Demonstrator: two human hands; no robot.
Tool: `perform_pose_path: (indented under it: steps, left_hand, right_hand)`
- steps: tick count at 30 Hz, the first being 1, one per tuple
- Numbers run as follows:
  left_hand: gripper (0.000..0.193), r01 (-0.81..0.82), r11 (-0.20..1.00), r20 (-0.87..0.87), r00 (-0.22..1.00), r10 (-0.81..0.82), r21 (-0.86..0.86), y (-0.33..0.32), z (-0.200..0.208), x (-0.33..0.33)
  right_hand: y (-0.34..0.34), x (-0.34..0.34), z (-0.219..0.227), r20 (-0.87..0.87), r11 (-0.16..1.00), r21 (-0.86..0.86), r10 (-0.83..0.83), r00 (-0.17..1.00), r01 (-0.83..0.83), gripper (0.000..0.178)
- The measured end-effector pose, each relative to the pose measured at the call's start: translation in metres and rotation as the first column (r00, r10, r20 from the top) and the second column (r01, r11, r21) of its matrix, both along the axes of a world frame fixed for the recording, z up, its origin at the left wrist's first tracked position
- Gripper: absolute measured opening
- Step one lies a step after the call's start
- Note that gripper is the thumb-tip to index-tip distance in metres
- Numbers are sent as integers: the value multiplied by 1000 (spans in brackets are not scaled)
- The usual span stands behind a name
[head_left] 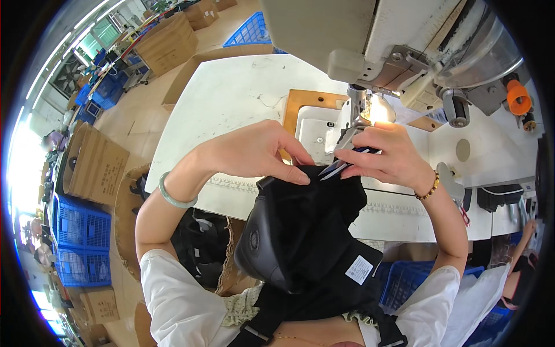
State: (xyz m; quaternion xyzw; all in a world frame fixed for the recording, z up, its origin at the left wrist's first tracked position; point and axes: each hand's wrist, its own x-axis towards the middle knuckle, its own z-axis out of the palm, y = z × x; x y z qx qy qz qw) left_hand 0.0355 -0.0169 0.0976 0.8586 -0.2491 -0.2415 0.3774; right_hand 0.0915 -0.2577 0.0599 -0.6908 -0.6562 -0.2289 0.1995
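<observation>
My left hand [263, 151] pinches the top edge of a black fabric article [312, 217] between thumb and fingertips. The article has a smooth, domed, leather-like panel on its left side and hangs down over my front. In my right hand [388, 155] is a pair of thread snips [334, 169], with the blades slanting down to the left against the same fabric edge, close to my left fingertips. Just beyond my hands stand the presser foot and needle area of a sewing machine [361, 107], lit by a small lamp. A white label [359, 269] lies on black fabric lower right.
The white sewing table [231, 98] spreads left and right, with a ruler strip along its near side. Below it on the left, a cardboard box [124, 231] holds black pieces. Blue crates [84, 240] stand farther left. Another person's arm [523, 243] shows at far right.
</observation>
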Motion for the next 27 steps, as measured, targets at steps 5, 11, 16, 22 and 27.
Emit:
perform_pose_path:
  steps: [5,11,16,22,27]
  left_hand:
    - [29,37,999,-12,999,-37,22,0,0,5]
    - [28,94,995,-58,994,-93,16,3,-1,9]
    - [30,118,993,-6,993,-118,-11,4,-6,11]
    - [28,157,985,22,987,-156,-67,2,-7,12]
    - [29,143,990,30,989,-143,-10,2,-6,12]
  right_hand:
    - [6,-2,5,145,999,-42,11,989,-5,37]
    - [8,3,1,137,999,-26,38,990,-35,32]
    - [8,1,0,212,1000,-26,20,977,-15,32]
    - [5,2,-4,234,999,-9,35,972,-34,43]
    - [5,1,-7,308,999,44,11,951,-26,37]
